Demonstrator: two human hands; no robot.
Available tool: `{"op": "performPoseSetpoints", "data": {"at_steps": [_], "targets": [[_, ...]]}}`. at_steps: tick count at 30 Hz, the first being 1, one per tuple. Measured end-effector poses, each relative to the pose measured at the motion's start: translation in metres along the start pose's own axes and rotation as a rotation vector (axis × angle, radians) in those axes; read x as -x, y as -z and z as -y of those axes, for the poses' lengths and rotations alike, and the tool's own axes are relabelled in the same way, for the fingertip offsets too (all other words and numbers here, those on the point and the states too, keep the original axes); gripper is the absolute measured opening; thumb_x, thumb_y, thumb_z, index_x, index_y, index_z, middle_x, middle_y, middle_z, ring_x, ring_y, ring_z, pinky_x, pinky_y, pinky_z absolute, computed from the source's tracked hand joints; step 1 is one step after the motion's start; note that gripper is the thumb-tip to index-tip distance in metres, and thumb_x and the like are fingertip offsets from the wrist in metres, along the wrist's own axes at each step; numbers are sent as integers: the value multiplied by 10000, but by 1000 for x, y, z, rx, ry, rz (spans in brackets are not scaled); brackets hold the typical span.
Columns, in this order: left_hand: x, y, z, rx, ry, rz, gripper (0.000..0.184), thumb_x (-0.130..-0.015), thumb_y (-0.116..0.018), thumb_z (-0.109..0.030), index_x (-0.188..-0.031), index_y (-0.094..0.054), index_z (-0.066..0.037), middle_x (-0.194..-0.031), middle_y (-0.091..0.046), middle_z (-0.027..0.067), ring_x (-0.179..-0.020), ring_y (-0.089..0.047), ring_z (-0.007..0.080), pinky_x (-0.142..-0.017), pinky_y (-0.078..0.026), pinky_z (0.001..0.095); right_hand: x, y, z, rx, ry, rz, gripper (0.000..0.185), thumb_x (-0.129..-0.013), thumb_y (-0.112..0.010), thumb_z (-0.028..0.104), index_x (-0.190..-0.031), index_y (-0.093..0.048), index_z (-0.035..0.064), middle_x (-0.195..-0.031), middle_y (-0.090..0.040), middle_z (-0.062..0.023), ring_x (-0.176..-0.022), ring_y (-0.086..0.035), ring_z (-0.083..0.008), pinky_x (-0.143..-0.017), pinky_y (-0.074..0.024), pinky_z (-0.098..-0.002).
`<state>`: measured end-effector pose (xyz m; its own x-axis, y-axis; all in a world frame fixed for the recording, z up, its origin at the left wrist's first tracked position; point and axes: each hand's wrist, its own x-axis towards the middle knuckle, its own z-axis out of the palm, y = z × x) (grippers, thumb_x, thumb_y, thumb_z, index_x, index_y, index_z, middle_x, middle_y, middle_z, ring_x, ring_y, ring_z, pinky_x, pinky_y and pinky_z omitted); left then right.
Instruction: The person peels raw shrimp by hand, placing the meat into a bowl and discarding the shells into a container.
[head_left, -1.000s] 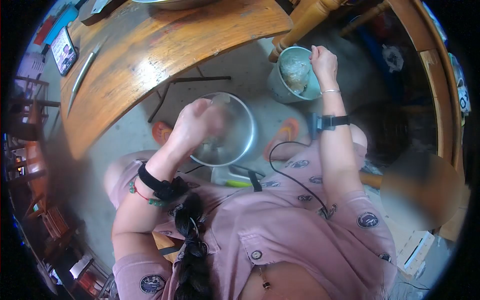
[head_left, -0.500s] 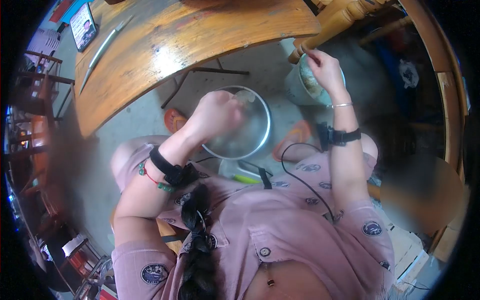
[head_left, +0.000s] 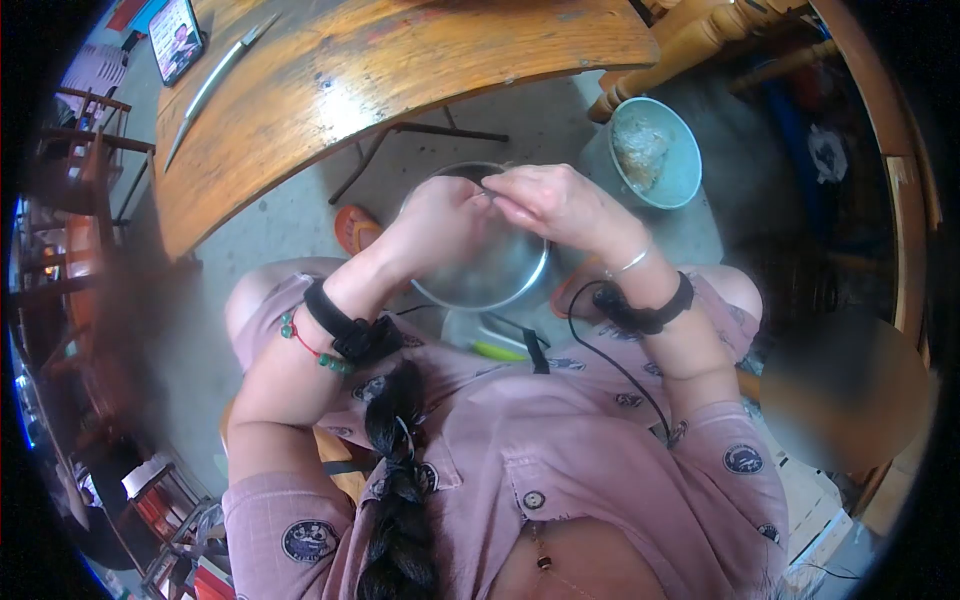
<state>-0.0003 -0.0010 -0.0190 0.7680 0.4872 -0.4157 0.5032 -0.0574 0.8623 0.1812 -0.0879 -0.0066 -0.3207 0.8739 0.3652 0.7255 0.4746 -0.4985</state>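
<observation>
Over the metal bowl, my left hand and my right hand meet at the fingertips. Both are closed in a pinch, and a small dark item shows between them, too tiny to identify. The bowl's inside is partly hidden by my hands and looks hazy. To the right of the bowl, a pale green bucket on the floor holds a clear plastic bag with something brownish in it.
The wooden table curves across the front, bearing a phone and a long thin knife. Turned wooden legs stand behind the bucket. An orange slipper is left of the bowl. A cable hangs from my right wrist strap.
My right hand has moved left from above the bucket to meet my left hand over the bowl. The bucket's opening is now uncovered. The view has shifted slightly.
</observation>
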Motion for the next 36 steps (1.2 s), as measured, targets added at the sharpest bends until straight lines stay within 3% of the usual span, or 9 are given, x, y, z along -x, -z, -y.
{"op": "performPoseSetpoints", "data": {"at_steps": [4,6,7,9,23,30,36], "targets": [[-2,0,6,-17,-6,-1,214,-999,-489,-154,-905,-602,1,-655,-536,4,-545,-499,96,-509,-449,251,1,-2,-4,13,-20,20,214,-807,-624,113,-994,-607,11,-804,-617,-158,-753,-621,-350,-674,-524,-412],[-4,2,16,-154,-708,-5,219,-1000,-485,-165,-898,-606,-14,-660,-530,-4,-536,-478,93,-506,-438,243,1,-1,-4,6,-6,9,230,-800,-622,108,-1006,-600,8,-808,-619,-159,-755,-620,-352,-673,-525,-414],[-2,3,9,-156,-708,-3,219,-1000,-485,-165,-898,-606,-14,-660,-530,-4,-536,-478,93,-506,-438,243,-1,2,-1,-38,-16,0,242,-792,-622,97,-1012,-592,1,-815,-619,-163,-759,-620,-354,-675,-525,-418],[4,4,-8,472,153,77,231,-1004,-478,-187,-891,-605,-31,-650,-517,-13,-529,-459,90,-504,-427,237,-2,3,2,-81,-26,-9,253,-784,-622,86,-1018,-585,-6,-822,-620,-166,-762,-620,-357,-677,-526,-421],[6,3,-11,583,226,146,243,-1010,-458,-208,-860,-591,-71,-633,-452,-52,-517,-376,70,-483,-361,242,1,-11,5,0,-85,-36,205,-738,-634,27,-928,-562,2,-793,-600,-167,-774,-622,-353,-674,-526,-421],[9,5,-17,590,223,151,237,-1010,-456,-213,-867,-581,-71,-623,-419,-62,-523,-367,70,-488,-356,245,-2,-10,6,-28,-82,-142,230,-729,-630,16,-957,-604,6,-793,-637,-150,-752,-645,-331,-669,-540,-398],[12,7,-23,643,202,167,224,-1010,-453,-205,-882,-573,-66,-614,-373,-70,-532,-326,66,-499,-339,243,-4,6,9,-157,-220,-145,254,-743,-627,27,-994,-664,16,-811,-662,-159,-714,-659,-311,-661,-543,-372]]}}
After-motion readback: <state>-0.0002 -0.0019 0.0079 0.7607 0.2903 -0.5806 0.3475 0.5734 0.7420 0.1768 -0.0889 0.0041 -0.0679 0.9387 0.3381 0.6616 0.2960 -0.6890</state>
